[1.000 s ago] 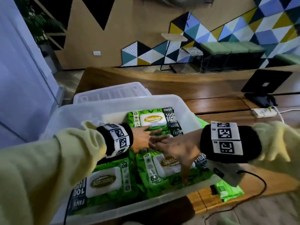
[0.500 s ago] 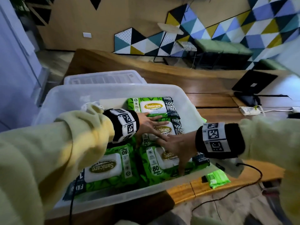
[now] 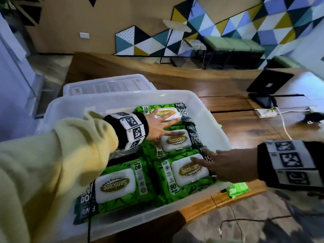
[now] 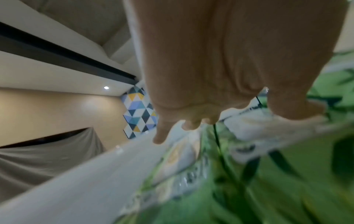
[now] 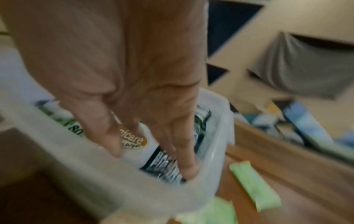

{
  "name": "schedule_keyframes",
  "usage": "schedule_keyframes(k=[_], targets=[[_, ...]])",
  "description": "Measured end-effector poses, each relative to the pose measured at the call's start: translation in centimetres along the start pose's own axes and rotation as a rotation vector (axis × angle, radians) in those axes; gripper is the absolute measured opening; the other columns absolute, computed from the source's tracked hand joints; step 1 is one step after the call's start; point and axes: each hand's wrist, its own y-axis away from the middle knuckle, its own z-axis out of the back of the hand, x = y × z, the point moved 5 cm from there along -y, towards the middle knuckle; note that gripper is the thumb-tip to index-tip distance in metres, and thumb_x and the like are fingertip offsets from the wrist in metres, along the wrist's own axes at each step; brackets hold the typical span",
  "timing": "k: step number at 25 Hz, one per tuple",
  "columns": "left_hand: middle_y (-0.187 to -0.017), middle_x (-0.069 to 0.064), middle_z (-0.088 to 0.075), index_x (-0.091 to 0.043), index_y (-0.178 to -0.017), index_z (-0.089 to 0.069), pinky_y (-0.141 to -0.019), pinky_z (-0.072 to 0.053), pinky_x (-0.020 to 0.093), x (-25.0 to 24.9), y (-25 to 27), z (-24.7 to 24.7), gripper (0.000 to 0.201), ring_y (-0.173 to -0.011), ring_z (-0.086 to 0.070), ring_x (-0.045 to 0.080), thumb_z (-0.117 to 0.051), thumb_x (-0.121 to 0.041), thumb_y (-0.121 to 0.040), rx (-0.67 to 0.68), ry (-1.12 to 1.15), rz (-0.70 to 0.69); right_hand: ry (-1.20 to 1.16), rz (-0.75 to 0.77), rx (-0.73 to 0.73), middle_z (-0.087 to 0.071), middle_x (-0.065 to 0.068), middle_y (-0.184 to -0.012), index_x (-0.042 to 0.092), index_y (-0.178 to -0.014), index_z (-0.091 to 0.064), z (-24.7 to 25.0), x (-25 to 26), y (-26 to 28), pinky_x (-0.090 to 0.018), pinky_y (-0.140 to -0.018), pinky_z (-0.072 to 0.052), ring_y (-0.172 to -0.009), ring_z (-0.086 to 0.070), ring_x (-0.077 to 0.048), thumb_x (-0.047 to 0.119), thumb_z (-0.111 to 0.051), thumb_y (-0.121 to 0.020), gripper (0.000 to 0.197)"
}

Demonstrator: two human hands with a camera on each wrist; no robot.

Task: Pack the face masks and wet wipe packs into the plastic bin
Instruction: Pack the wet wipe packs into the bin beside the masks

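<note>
Four wet wipe packs are seen laid flat in the plastic bin; a small green pack is left on the table at its right, so packing is judged unfinished. The left hand and right hand are spread flat over the packs, nothing gripped.

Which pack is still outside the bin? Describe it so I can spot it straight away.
Start at the translucent plastic bin on the wooden table. Just past its near right corner, below the right hand, lies a small bright green pack. Unlike the large green packs inside, it lacks a white flip lid.
</note>
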Motion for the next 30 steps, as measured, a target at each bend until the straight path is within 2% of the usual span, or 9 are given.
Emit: schedule_keyframes(k=[2, 5, 9, 14, 17, 19, 26, 28, 30], targets=[[-0.152, 0.004, 0.032, -0.034, -0.147, 0.016, -0.108, -0.010, 0.069, 0.3, -1.0, -1.0, 0.071, -0.142, 0.023, 0.031, -0.037, -0.027, -0.099, 0.052, -0.019, 0.041, -0.015, 0.042, 0.154, -0.054, -0.022, -0.112, 0.026, -0.146, 0.020, -0.7, -0.1, 0.6, -0.045, -0.080, -0.050, -0.090, -0.058, -0.036, 0.008, -0.033, -0.095, 0.076], [-0.146, -0.002, 0.041, -0.043, -0.139, 0.026, -0.106, -0.007, 0.073, 0.2, -1.9, -2.9, 0.077, -0.138, 0.032, 0.027, -0.038, -0.046, -0.095, 0.055, 0.111, 0.068, -0.011, 0.093, 0.260, -0.039, -0.009, -0.065, 0.016, -0.143, 0.028, -0.1, -0.1, -0.2, -0.032, -0.057, -0.035, -0.053, -0.032, -0.021, 0.005, -0.030, -0.095, 0.077], [-0.135, -0.007, 0.047, -0.053, -0.112, 0.049, -0.105, -0.006, 0.074, 0.2, -2.2, -3.4, 0.084, -0.133, 0.038, 0.025, -0.032, -0.061, -0.090, 0.019, 0.158, 0.069, 0.071, 0.134, 0.394, -0.032, -0.008, -0.058, 0.015, -0.144, 0.026, 0.3, 0.0, -0.6, -0.024, -0.040, -0.022, -0.047, -0.020, -0.017, 0.006, -0.028, -0.098, 0.072], [-0.149, 0.005, 0.038, -0.038, -0.146, 0.016, -0.105, 0.001, 0.073, -1.1, -1.5, -0.6, 0.080, -0.137, 0.031, 0.035, -0.001, -0.078, -0.078, 0.162, 0.257, 0.046, -0.077, 0.094, 0.404, -0.033, -0.007, -0.059, 0.020, -0.144, 0.027, -0.1, 0.2, -0.3, -0.026, -0.046, -0.025, -0.047, -0.023, -0.017, 0.009, -0.034, -0.098, 0.077], [-0.148, 0.006, 0.040, -0.040, -0.147, 0.008, -0.105, 0.006, 0.073, -5.6, -2.1, 1.4, 0.066, -0.134, 0.034, 0.033, -0.024, -0.061, -0.092, 0.152, 0.267, -0.106, -0.160, 0.032, 0.223, -0.056, -0.025, -0.101, 0.021, -0.148, 0.016, -0.2, 1.0, 1.1, -0.035, -0.066, -0.039, -0.068, -0.047, -0.027, 0.007, -0.034, -0.095, 0.074], [-0.151, 0.002, 0.036, -0.045, -0.146, 0.007, -0.106, 0.000, 0.073, -8.0, -2.7, 1.2, 0.068, -0.138, 0.030, 0.035, -0.035, -0.055, -0.094, 0.216, 0.219, -0.151, -0.249, -0.045, -0.005, -0.047, -0.019, -0.132, 0.017, -0.149, -0.007, -0.7, 1.6, 2.1, -0.039, -0.078, -0.044, -0.095, -0.057, -0.033, 0.004, -0.035, -0.092, 0.065], [-0.155, 0.002, 0.026, -0.053, -0.140, 0.013, -0.108, -0.007, 0.070, -8.3, -2.4, 2.3, 0.074, -0.142, 0.021, 0.035, -0.045, -0.041, -0.095, 0.262, 0.250, -0.123, -0.600, 0.056, -0.859, -0.061, 0.003, -0.124, 0.023, -0.129, -0.046, -6.3, 3.8, 4.0, -0.031, -0.104, -0.032, -0.119, -0.055, -0.013, 0.014, -0.036, -0.090, 0.042], [-0.160, 0.008, 0.002, -0.049, -0.145, 0.000, -0.111, -0.022, 0.060, -8.5, -1.5, 4.4, 0.068, -0.145, -0.005, 0.033, -0.046, -0.044, -0.094, 0.237, 0.209, -0.104, -0.685, 0.160, -0.995, -0.053, 0.002, -0.135, 0.021, -0.132, -0.047, -7.0, 4.2, 4.3, -0.032, -0.112, -0.023, -0.133, -0.041, -0.013, 0.018, -0.030, -0.095, 0.040], [-0.149, 0.006, -0.035, -0.041, -0.145, -0.024, -0.106, -0.036, 0.041, -8.7, -0.1, 8.3, 0.053, -0.133, -0.037, 0.023, -0.042, -0.045, -0.096, 0.010, 0.263, -0.084, -0.794, 0.242, -1.166, -0.053, -0.002, -0.136, 0.011, -0.125, -0.056, -7.0, 3.5, 5.4, -0.033, -0.112, -0.029, -0.135, -0.038, -0.016, 0.017, -0.027, -0.096, 0.041]])
